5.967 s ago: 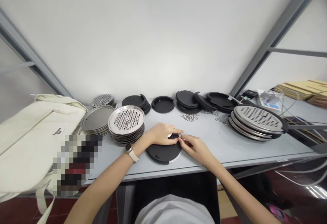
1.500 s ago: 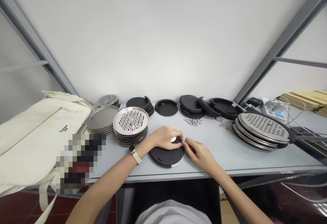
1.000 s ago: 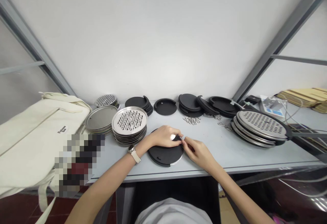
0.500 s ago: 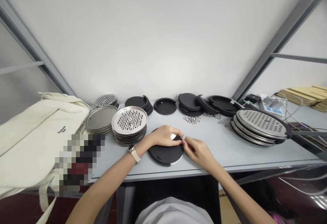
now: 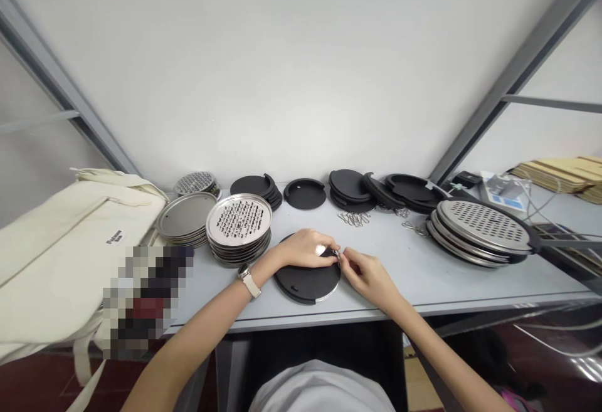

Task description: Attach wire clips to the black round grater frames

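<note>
So the work surface here is a long pale grey table (image 5: 385,246) pushed up against a plain white wall (image 5: 301,67), with slanting grey metal frame bars (image 5: 508,95) on both sides and dark red floor showing at the lower left. Not much to read: the big cream fabric bag (image 5: 70,242) on the left has a small white oval label (image 5: 115,237) with dark lettering, too blurry for me to make out. The round black disc (image 5: 310,281) being worked on lies flat near the front edge of the table, smooth and matte, with a shiny silver sliver along its lower right rim. The left hand (image 5: 308,250), with a pale-strapped wristwatch (image 5: 249,280), rests across it, fingers bent at the rim; can't tell if they're actually gripping anything. The right hand (image 5: 369,272) has thumb and forefinger pinched on a thin silver wire piece (image 5: 337,254) at that same edge. Behind them there's a little heap of bent silver wire hooks (image 5: 355,219), plus a row of matte black round trays (image 5: 305,195). Left of the hands sits a stack of round silver grater plates (image 5: 239,221), rough and full of raised holes, and over on the right a tilted pile of perforated metal discs (image 5: 484,227), much smoother looking.
</note>
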A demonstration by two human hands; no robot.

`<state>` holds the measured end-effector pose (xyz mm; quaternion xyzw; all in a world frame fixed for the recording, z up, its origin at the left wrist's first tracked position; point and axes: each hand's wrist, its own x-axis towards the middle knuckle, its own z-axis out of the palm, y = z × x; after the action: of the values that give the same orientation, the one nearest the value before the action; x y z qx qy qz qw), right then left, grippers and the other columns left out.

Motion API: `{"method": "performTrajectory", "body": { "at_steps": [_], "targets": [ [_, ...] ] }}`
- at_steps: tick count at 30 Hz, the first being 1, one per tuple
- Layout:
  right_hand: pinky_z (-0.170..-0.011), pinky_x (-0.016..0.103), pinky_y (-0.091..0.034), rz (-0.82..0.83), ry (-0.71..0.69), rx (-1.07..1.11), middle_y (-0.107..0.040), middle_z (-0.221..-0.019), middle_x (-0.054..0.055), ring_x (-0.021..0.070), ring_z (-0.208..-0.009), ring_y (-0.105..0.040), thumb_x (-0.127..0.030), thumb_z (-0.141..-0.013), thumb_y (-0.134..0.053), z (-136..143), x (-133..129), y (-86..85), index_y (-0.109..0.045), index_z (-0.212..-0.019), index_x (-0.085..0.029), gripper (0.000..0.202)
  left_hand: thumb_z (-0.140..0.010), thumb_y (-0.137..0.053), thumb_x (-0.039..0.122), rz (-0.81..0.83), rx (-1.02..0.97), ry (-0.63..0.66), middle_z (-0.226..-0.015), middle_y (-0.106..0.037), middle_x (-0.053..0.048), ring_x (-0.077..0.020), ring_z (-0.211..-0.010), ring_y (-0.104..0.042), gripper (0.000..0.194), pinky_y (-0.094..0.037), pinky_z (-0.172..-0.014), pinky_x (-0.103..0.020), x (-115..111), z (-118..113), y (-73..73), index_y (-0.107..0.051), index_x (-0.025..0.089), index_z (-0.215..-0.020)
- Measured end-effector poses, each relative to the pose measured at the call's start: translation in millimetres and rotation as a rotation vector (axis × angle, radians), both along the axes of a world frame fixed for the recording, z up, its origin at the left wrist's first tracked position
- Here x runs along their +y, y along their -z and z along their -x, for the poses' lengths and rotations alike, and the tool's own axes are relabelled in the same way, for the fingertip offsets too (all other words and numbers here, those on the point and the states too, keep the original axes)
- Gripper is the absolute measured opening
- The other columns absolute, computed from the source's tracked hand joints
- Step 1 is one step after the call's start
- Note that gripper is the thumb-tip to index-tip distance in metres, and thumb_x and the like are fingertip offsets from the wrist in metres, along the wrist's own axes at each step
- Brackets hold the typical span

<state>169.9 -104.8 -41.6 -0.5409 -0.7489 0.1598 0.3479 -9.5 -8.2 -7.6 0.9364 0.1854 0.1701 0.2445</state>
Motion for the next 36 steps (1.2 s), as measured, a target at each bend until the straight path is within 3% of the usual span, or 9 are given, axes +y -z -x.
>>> {"method": "performTrajectory", "body": {
  "at_steps": [7, 15, 21, 29, 36],
  "targets": [
    [-0.051, 0.020, -0.029, -0.015, 0.043, 0.082, -0.032, -0.056, -0.007, 0.0085, -0.049, -0.034, -0.030, -0.094, -0.038, -3.1, 0.2, -1.8, -0.030, -0.067, -0.021, 0.030, -0.086, -0.055, 0.029, -0.069, 0.046, 0.016, -0.090, -0.071, 0.002, -0.0140, -0.080, -0.065, 0.017, -0.043, -0.071, -0.021, -0.7, -1.1, -0.1, -0.067, 0.023, -0.094],
    [-0.051, 0.021, -0.031, -0.029, 0.175, 0.060, -0.034, -0.056, -0.007, 0.0099, -0.047, -0.035, -0.033, -0.096, -0.036, -0.7, 0.1, 1.2, -0.036, -0.073, -0.022, 0.026, -0.081, -0.060, 0.044, -0.196, 0.092, -0.093, -0.085, -0.069, 0.001, -0.0194, -0.076, -0.065, 0.039, -0.043, -0.066, -0.025, -5.0, 0.1, -5.6, -0.054, 0.026, -0.115],
    [-0.053, 0.023, -0.033, 0.041, 0.029, -0.053, -0.049, -0.060, -0.003, 0.0125, -0.051, -0.046, -0.032, -0.096, -0.035, -0.7, 3.1, 0.6, -0.042, -0.077, -0.022, 0.022, -0.082, -0.057, 0.045, -0.222, 0.111, -0.080, -0.083, -0.068, 0.001, -0.0202, -0.076, -0.066, 0.041, -0.042, -0.065, -0.026, -5.1, -0.2, -4.7, -0.051, 0.025, -0.117],
    [-0.053, 0.022, -0.032, 0.040, 0.025, -0.045, -0.044, -0.058, -0.005, 0.0120, -0.050, -0.044, -0.031, -0.095, -0.036, -0.1, 2.0, 0.5, -0.036, -0.072, -0.022, 0.025, -0.081, -0.058, 0.045, -0.265, 0.075, -0.065, -0.083, -0.068, 0.000, -0.0193, -0.074, -0.065, 0.033, -0.041, -0.064, -0.025, -4.5, 0.8, -2.2, -0.052, 0.022, -0.104],
    [-0.052, 0.022, -0.031, 0.048, 0.003, -0.045, -0.044, -0.056, -0.005, 0.0111, -0.049, -0.042, -0.030, -0.095, -0.037, 0.4, 1.6, -0.1, -0.037, -0.070, -0.022, 0.026, -0.081, -0.055, 0.034, -0.306, 0.066, -0.064, -0.082, -0.068, 0.001, -0.0181, -0.072, -0.065, 0.024, -0.041, -0.062, -0.025, -6.6, 1.2, -3.8, -0.051, 0.023, -0.101]
  ]
}}
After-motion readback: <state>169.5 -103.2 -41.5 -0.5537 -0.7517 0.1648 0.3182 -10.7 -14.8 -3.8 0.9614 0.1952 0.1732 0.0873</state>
